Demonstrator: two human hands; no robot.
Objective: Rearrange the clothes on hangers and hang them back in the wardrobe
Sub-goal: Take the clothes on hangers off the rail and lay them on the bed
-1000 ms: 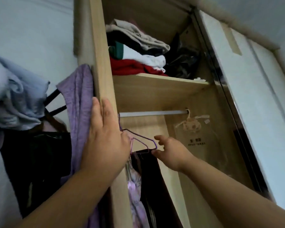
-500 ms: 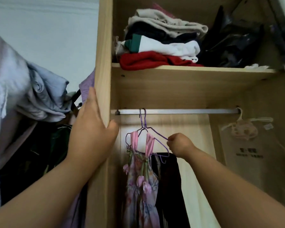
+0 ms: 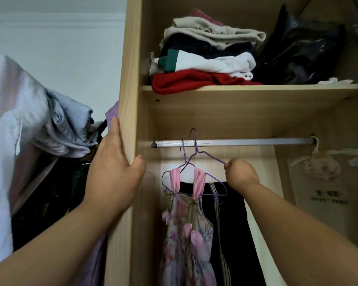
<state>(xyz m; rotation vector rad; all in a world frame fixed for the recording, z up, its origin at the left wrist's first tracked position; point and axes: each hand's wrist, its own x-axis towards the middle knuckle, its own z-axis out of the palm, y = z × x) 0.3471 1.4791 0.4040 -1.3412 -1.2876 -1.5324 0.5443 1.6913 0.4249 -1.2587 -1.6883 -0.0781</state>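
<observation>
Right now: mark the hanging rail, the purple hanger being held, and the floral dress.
hanging rail (image 3: 246,142), head view, bare middle of the bar.
purple hanger (image 3: 212,157), head view, sloping wire right of its hook.
floral dress (image 3: 186,234), head view, front of the bodice.

It looked like a bedroom in a home: a light wood wardrobe (image 3: 130,79) stood against a plain white wall (image 3: 70,69) with a moulded cornice (image 3: 60,19). Folded clothes (image 3: 205,65) sat stacked on its shelf (image 3: 256,87). Below, a floral dress (image 3: 186,234) and a dark garment (image 3: 236,234) hung on purple wire hangers (image 3: 207,155) at a metal rail (image 3: 246,142).
</observation>
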